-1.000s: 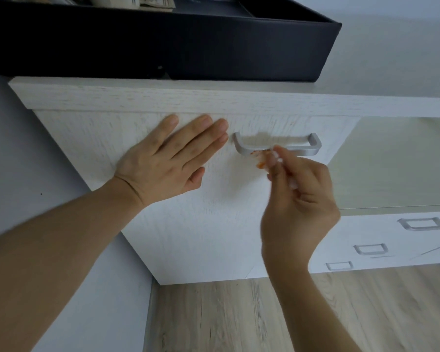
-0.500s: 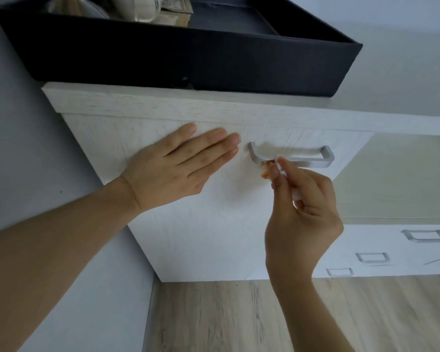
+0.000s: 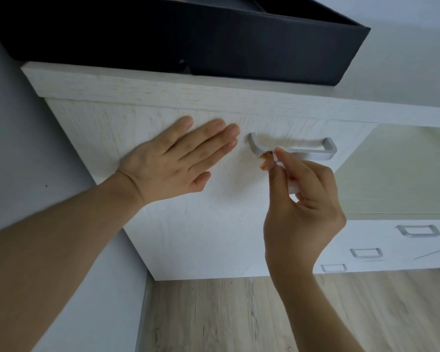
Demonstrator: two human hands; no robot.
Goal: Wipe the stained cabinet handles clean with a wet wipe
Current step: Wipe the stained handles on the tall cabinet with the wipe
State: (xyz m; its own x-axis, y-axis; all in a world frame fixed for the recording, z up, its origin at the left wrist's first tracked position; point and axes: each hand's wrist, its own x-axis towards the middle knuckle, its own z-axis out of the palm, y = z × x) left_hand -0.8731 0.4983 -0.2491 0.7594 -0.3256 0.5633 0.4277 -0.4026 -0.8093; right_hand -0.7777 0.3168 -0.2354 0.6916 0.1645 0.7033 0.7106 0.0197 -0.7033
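A: Start at the fingers [image 3: 281, 158] of the right hand [image 3: 302, 207]. What are they doing?

B: Pinching a folded wet wipe [image 3: 277, 162], its tip pressed against the lower edge of the cabinet handle [image 3: 313, 152], near the handle's left bend. The wipe's leading edge carries an orange-red smear.

A: And a second ago?

B: The wipe sat at about the same place on the handle, already marked with that colour. What has changed is small: the pinch now sits tight on the bar, and the smear on the wipe looks a little broader. I take that to mean the stain is coming off the metal and onto the wipe.

A: The left hand [image 3: 173, 163]?

B: Flat on the cabinet front [image 3: 188, 237], fingers straight and close together, tips just beside the handle's left end. It has kept that place through all three moments, most likely bracing the front panel against the rubbing.

A: So how far along?

B: Mid-wipe on this first handle, by my reading. The rest of the bar looks clean from here, though blur hides fine marks. Three more handles [image 3: 417, 230] show on the low drawers to the right, well apart from both hands and untouched. Whether they are stained I cannot tell.

A: Anything else around?

B: A dark storage box [image 3: 214, 41] on top of the cabinet, and wooden floor [image 3: 226, 313] below.
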